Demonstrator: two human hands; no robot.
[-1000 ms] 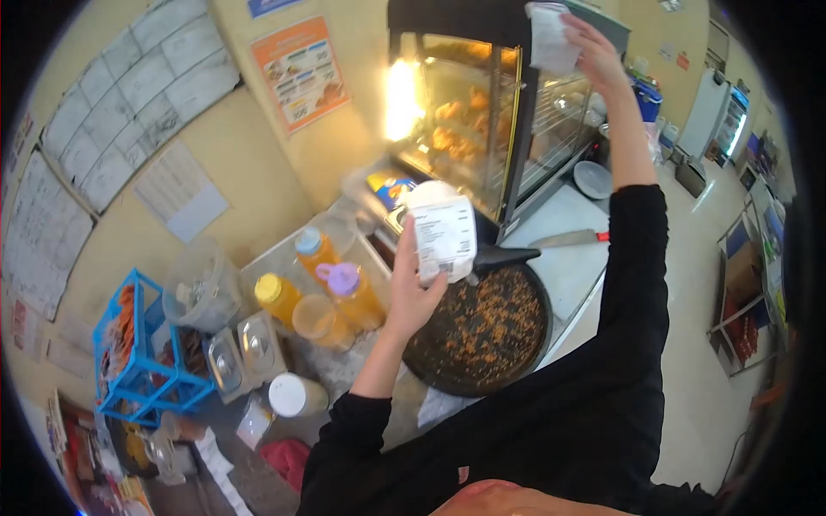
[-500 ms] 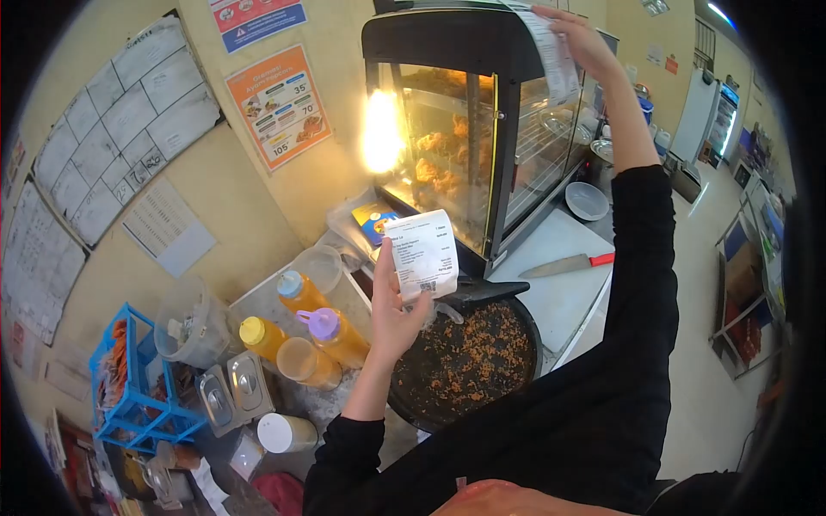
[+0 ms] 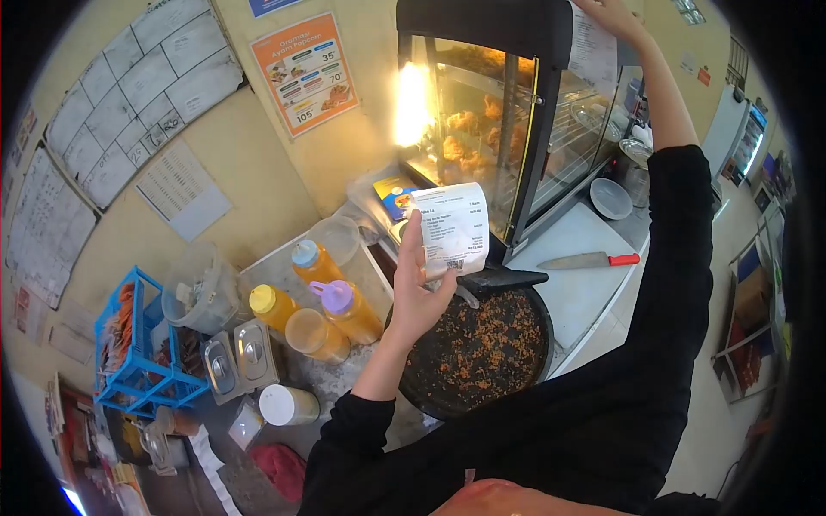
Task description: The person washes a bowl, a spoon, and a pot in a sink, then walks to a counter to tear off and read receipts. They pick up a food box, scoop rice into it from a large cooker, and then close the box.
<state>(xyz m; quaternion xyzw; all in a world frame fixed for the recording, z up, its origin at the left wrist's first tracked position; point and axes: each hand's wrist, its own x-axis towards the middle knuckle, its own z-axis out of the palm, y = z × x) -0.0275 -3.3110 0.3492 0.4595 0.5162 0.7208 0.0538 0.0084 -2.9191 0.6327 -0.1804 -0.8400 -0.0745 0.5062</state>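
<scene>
My left hand point(image 3: 419, 303) is closed on a printed white receipt point(image 3: 453, 230), with the thumb and fingers along its edges. The receipt is upright, text facing me, over the near corner of a glass food warmer point(image 3: 473, 129) holding fried chicken pieces. My right hand point(image 3: 613, 19) reaches up to the warmer's top right, partly cut off by the frame's upper edge. Its fingers are at the top of a second, longer receipt point(image 3: 594, 53), which hangs down the warmer's side. Below my left hand is a round black pan point(image 3: 477, 353) with brown crumbs.
A knife with a red handle point(image 3: 594, 261) lies on a white cutting board point(image 3: 559, 297). Left of the pan stand several sauce bottles point(image 3: 348, 310), lidded steel containers point(image 3: 251, 353), a white-lidded jar point(image 3: 288, 404) and a blue basket point(image 3: 142, 361). A clear bowl point(image 3: 611, 199) sits beside the warmer.
The view has tilted down and shifted left. Both hands keep their receipts; the long receipt at the warmer now hangs flatter against its side.
</scene>
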